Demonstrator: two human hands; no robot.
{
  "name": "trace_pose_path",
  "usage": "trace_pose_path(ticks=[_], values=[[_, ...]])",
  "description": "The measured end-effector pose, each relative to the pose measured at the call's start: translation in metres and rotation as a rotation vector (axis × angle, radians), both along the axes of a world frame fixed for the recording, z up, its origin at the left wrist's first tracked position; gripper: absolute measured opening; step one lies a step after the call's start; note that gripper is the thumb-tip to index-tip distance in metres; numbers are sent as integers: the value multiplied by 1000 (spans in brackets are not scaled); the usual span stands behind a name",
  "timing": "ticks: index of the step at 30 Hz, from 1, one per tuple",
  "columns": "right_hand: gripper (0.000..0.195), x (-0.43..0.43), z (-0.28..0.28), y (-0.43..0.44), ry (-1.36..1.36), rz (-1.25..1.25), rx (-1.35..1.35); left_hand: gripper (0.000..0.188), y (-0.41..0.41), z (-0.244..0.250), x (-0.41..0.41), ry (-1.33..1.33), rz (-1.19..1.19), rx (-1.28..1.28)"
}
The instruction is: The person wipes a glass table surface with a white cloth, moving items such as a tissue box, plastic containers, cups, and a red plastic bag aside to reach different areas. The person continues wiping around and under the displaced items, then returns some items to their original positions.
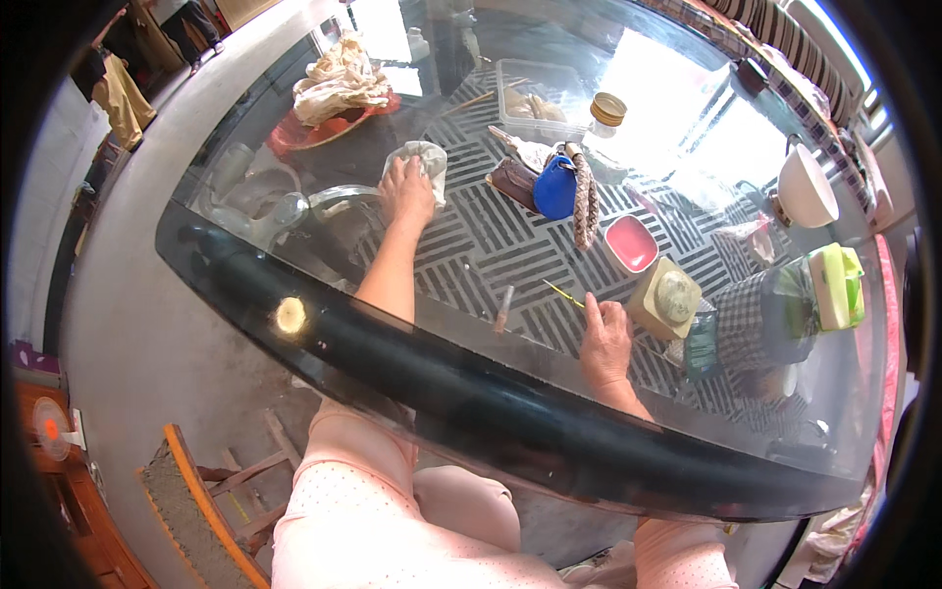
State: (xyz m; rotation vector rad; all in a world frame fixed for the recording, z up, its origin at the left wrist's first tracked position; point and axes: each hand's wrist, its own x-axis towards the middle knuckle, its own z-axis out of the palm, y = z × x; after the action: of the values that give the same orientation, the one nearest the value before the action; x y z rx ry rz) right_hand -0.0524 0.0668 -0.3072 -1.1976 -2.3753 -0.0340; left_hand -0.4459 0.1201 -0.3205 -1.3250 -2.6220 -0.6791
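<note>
My left hand (409, 193) rests on a crumpled white cloth (436, 163) on the glass tabletop (471, 265); its fingers lie over the cloth's near part. On the right, my right hand (607, 331) holds a thin yellow-green stick-like item (563, 293) between thumb and fingers, its tip pointing up and left. Just right of that hand stands a squarish beige container (664, 298) with a rounded top. A pink square dish (631, 244) lies beyond it. A small clear tube-like item (505, 309) is left of my right hand.
A blue key pouch (556, 188) with a braided strap, a clear plastic box (541, 103), a gold-lidded jar (608, 109) and a red bowl (324, 136) under crumpled cloth are farther back. Right are a white bowl (808, 185) and a green-and-white pack (837, 287). A wooden chair (213, 508) stands below left.
</note>
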Motion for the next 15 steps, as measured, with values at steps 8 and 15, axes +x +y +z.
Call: trace_pose_path(ticks=[8, 15], values=[[43, -4, -2, 0, 4, -7, 9, 50, -38, 7, 34, 38, -27, -136], [47, 3, -7, 2, -5, -2, 20, 56, -77, 5, 114, 120, -312, -11]])
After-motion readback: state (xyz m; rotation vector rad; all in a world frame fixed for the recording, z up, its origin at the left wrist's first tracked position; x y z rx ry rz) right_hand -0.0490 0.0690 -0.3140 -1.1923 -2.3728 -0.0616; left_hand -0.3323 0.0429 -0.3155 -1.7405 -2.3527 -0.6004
